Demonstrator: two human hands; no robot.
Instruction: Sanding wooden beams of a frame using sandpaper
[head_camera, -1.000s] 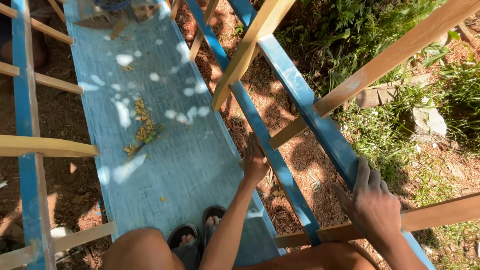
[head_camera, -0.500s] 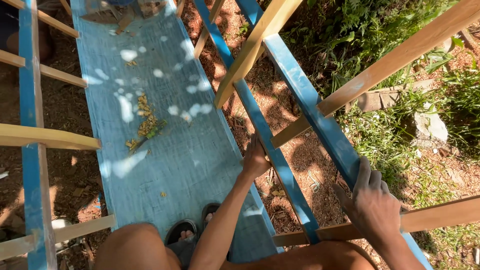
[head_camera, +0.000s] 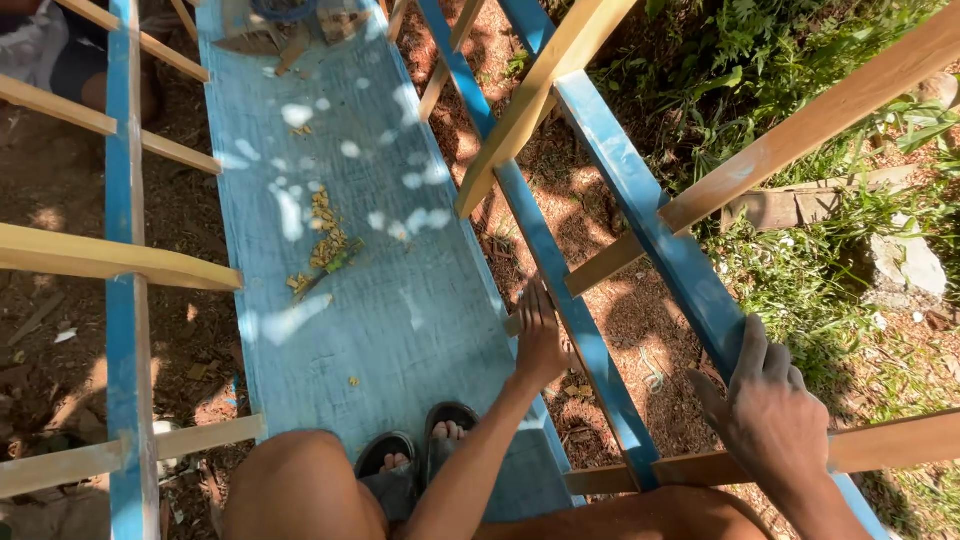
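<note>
While I crouch high on this frame and look straight down, the left blue rail (head_camera: 125, 300) runs from twelve to six o'clock along the left edge, crossed by bare wooden slats (head_camera: 110, 260) that carry no paint yet. Next, toward the middle, lies the wide blue-painted plank (head_camera: 400, 300), fully coated as far as I can see, with a small heap of yellow leaf litter (head_camera: 325, 245) and dappled sunlight on it; my sandalled feet (head_camera: 430, 450) rest on its near end at six o'clock. My left hand (head_camera: 540, 340) lies flat with the fingers held together, pressed against the plank's right edge where a short bare slat meets the middle blue rail (head_camera: 560, 290). Further right, my right hand (head_camera: 770, 410) sits at four o'clock, fingers spread and draped over the right blue rail (head_camera: 660, 230), gripping nothing else. Judging by colour, the long rails and plank are painted, while the diagonal wooden brace (head_camera: 540, 90) and the cross slats remain raw. Below is reddish bare earth (head_camera: 620, 330) strewn with dry leaves; at two to four o'clock there is green grass (head_camera: 830, 270), a pale stone (head_camera: 905, 265), and strong sun. Someone's clothed legs show at eleven o'clock, too cropped to describe.
</note>
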